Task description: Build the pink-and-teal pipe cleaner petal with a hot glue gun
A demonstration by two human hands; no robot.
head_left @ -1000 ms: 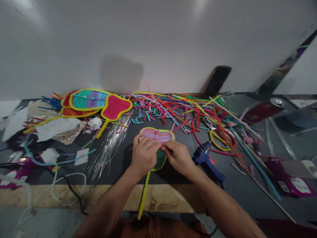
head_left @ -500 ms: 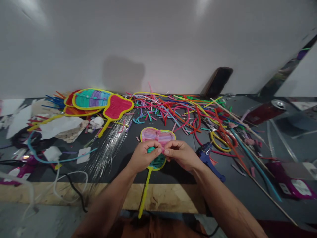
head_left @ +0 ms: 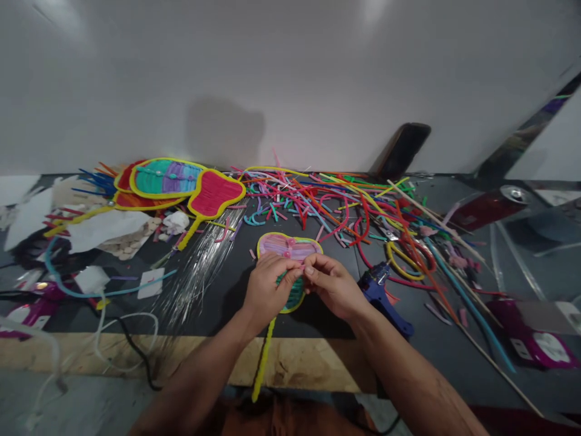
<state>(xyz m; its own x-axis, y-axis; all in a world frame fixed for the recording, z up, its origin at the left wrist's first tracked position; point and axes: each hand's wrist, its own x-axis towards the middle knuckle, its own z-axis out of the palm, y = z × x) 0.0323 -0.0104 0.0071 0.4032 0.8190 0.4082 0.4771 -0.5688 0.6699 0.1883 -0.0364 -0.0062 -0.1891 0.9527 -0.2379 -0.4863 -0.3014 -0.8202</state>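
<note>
My left hand [head_left: 269,289] and my right hand [head_left: 333,289] meet fingertip to fingertip, both closed in a pinch on a small pink piece of pipe cleaner [head_left: 302,267]. Most of the piece is hidden by the fingers. Beneath them lies a paddle-shaped pipe-cleaner craft [head_left: 290,244] with a yellow rim, a pink and lilac top and a teal lower part. Small pink knots run down its middle. Its yellow fuzzy handle [head_left: 263,363] points toward me past the table edge.
Finished pipe-cleaner crafts [head_left: 170,178] lie at back left, beside silver tinsel strands [head_left: 195,278]. Loose pipe cleaners [head_left: 299,194] cover the back. Right of my hand are a blue glue gun [head_left: 385,300], a red can [head_left: 490,208] and a leaning phone [head_left: 402,148].
My left hand has rolled over, its fingers now extending further across the craft. Both hands still pinch at the same spot. The craft stays in place.
</note>
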